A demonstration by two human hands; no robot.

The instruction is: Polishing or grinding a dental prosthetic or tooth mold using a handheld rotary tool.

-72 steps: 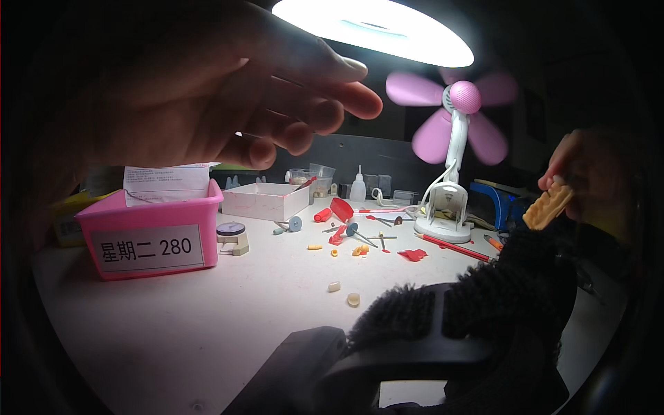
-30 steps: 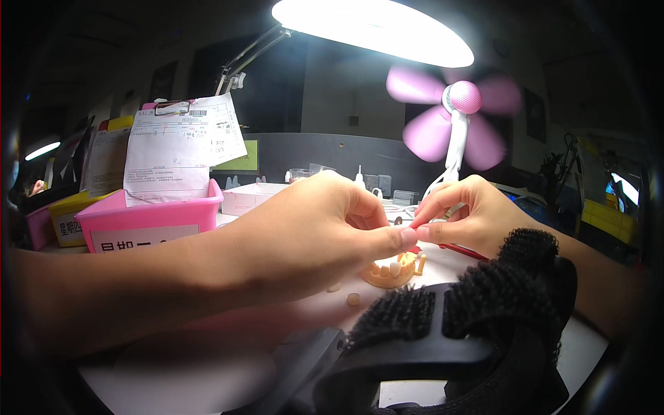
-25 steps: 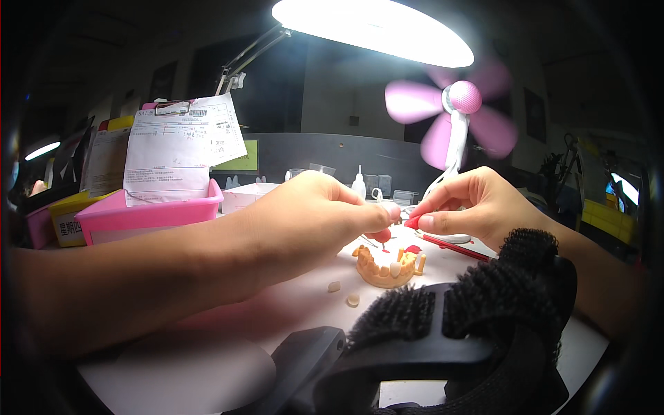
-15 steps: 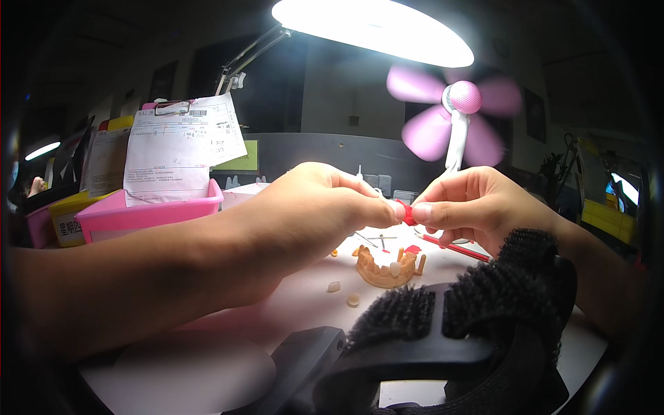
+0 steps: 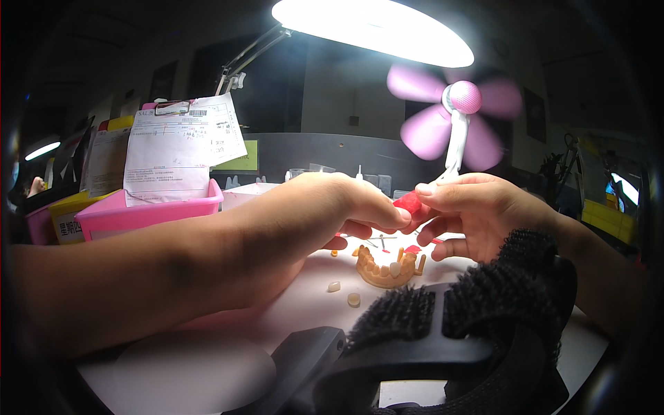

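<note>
My left hand (image 5: 330, 204) and my right hand (image 5: 477, 202) meet above the white tabletop. Between them is a small, thin red piece (image 5: 408, 201), like coloured paper or film, gripped by thumb and fingers on both sides. The other fingers of my right hand hang spread beneath it. Directly below stands a tan dental model (image 5: 379, 277), a curved row of teeth with one whiter tooth and upright pins at its right. Two loose tooth crowns (image 5: 354, 299) lie left of the model. A red scrap (image 5: 413, 250) rests behind it.
A lamp (image 5: 373, 28) shines overhead, with a spinning pink fan (image 5: 465, 97) at the back right. A pink bin (image 5: 152, 216) holding clipped papers (image 5: 168, 149) stands left. Thin metal tools (image 5: 382, 239) lie behind the model. A black bristly strap (image 5: 498, 304) fills the near right.
My hands have turned, so more of the red piece shows between them. My right hand's lower fingers have spread downward, and the red pencil behind is now mostly hidden.
</note>
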